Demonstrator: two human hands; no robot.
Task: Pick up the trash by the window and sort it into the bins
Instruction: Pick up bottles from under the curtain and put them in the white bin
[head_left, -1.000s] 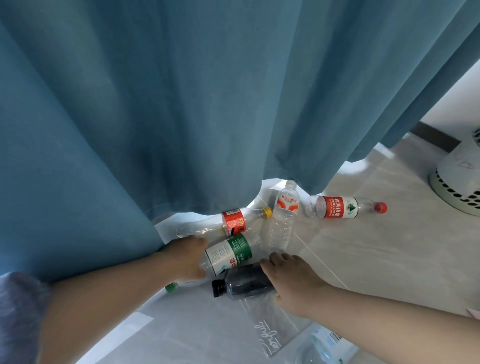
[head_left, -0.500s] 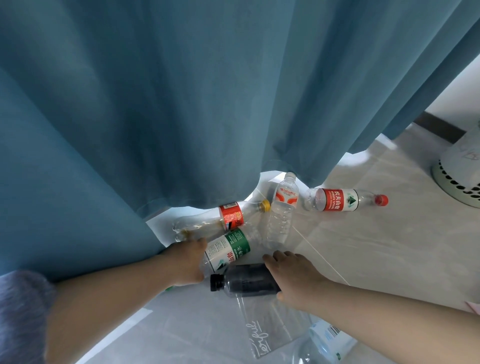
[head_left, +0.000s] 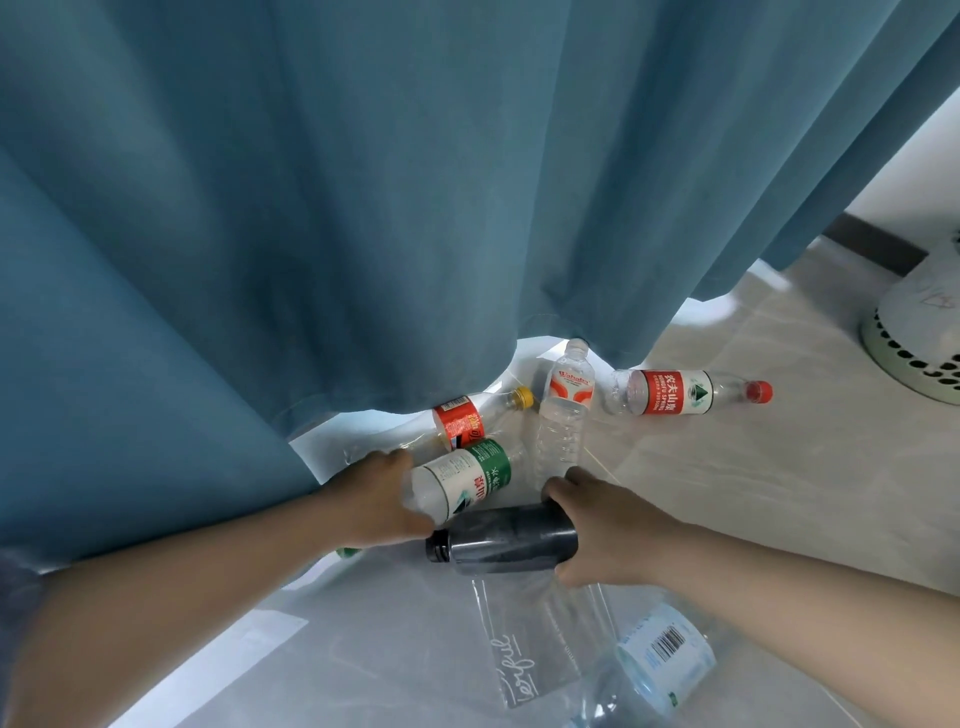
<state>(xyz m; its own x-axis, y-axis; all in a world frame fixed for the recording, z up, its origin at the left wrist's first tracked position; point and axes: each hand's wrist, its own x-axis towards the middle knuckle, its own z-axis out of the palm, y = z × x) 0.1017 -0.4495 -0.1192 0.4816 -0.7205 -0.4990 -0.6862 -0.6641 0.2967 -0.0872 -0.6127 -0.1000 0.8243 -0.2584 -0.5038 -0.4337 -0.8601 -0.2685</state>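
Note:
Several empty plastic bottles lie on the pale floor under a teal curtain. My left hand (head_left: 376, 501) grips the bottle with the white-and-green label (head_left: 465, 480). My right hand (head_left: 605, 530) is closed around the base end of a dark grey bottle (head_left: 506, 540) with a black cap. Behind them lie a red-labelled bottle with a yellow cap (head_left: 467, 421), a clear bottle with an orange-and-white label (head_left: 563, 410), and a red-capped water bottle (head_left: 685, 392) farther right. A clear plastic bag with script lettering (head_left: 524, 644) lies below the dark bottle, next to a blue-labelled bottle (head_left: 660, 660).
The teal curtain (head_left: 363, 208) hangs over the top and left of the view, its hem just above the bottles. A white perforated bin or fan base (head_left: 919, 332) stands at the right edge. A dark baseboard (head_left: 878, 247) runs along the wall behind it.
My right hand slid from the top of the dark bottle to wrap around its base end. My left hand closed on the green-labelled bottle and lifted it slightly off the floor.

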